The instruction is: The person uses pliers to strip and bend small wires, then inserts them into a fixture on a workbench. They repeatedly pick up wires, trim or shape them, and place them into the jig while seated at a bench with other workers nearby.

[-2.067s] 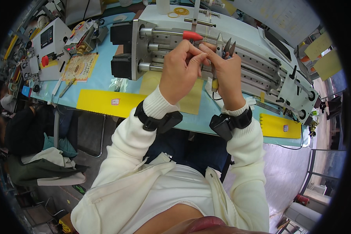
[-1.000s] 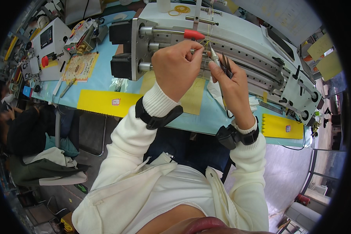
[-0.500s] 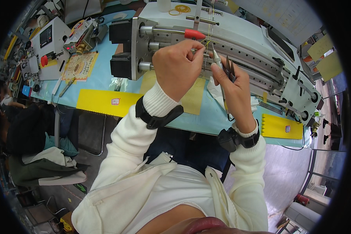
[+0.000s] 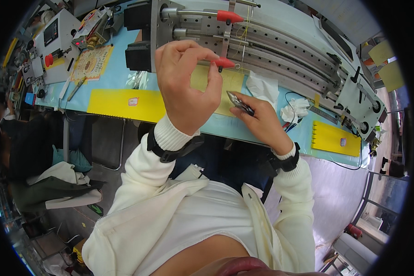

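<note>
The left hand (image 4: pixel 188 87) is raised in front of the metal rail machine (image 4: pixel 271 43), thumb and forefinger pinched together on the lower red knob (image 4: pixel 225 62), which sticks out from a vertical bar of the machine at about 1 o'clock from the hand. The other fingers curl loosely above it. A second red knob (image 4: pixel 230 17) sits higher on the same bar, at 12 o'clock, untouched.

The right hand (image 4: pixel 262 122) rests low over the table edge (image 4: pixel 124 103), at about 4 o'clock from the left hand. Its fingers are closed around a small dark pair of pliers (image 4: pixel 240 103), whose tip points toward 10 o'clock, near the left thumb but apart from it. Whether the pliers' tips are open cannot be told.

A thin yellow thread (image 4: pixel 246 27) runs down the machine just right of the red knobs. Crumpled white tissue (image 4: pixel 263 87) lies at 12 o'clock from the right hand, more of it at 2 o'clock. A yellow plate (image 4: pixel 336 138) lies at 3 o'clock, near the table's right end. Far left, at 10 o'clock, stands a grey control box (image 4: pixel 55 37).
</note>
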